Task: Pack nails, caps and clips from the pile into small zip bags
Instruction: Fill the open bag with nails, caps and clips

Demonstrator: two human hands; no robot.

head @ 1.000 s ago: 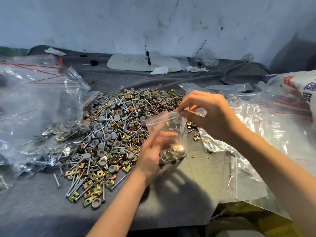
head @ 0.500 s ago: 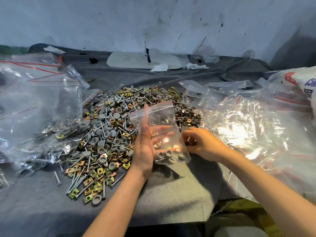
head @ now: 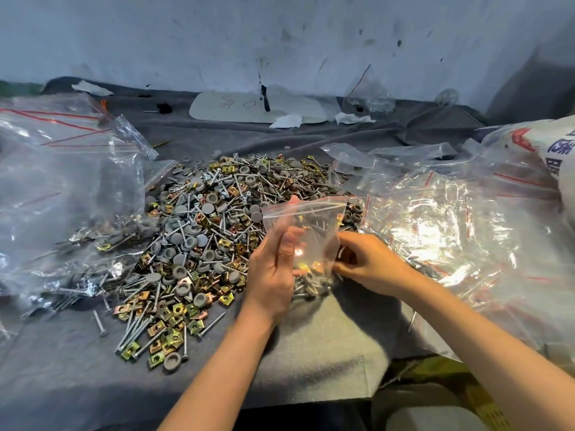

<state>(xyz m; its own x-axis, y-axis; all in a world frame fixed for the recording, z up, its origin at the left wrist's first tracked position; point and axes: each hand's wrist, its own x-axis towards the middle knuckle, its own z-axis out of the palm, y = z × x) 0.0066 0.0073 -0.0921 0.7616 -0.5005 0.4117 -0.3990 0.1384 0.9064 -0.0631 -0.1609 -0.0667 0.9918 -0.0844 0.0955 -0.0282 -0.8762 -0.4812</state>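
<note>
Zip bag (head: pixel 314 219), centre frame, partly filled; left hand (head: pixel 270 275) and right hand (head: pixel 373 269) fingers grip it; large pile (head: pixel 202 228) left of it looks mostly unpacked

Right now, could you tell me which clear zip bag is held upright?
The small zip bag between the left hand and right hand; the left bag and the right bags lie slumped on the cloth.

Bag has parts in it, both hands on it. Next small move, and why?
Probably lift the right hand to the red-lined mouth of the zip bag and pinch it shut: parts sit in its bottom, the left hand steadies it, nothing holds the top.
</note>
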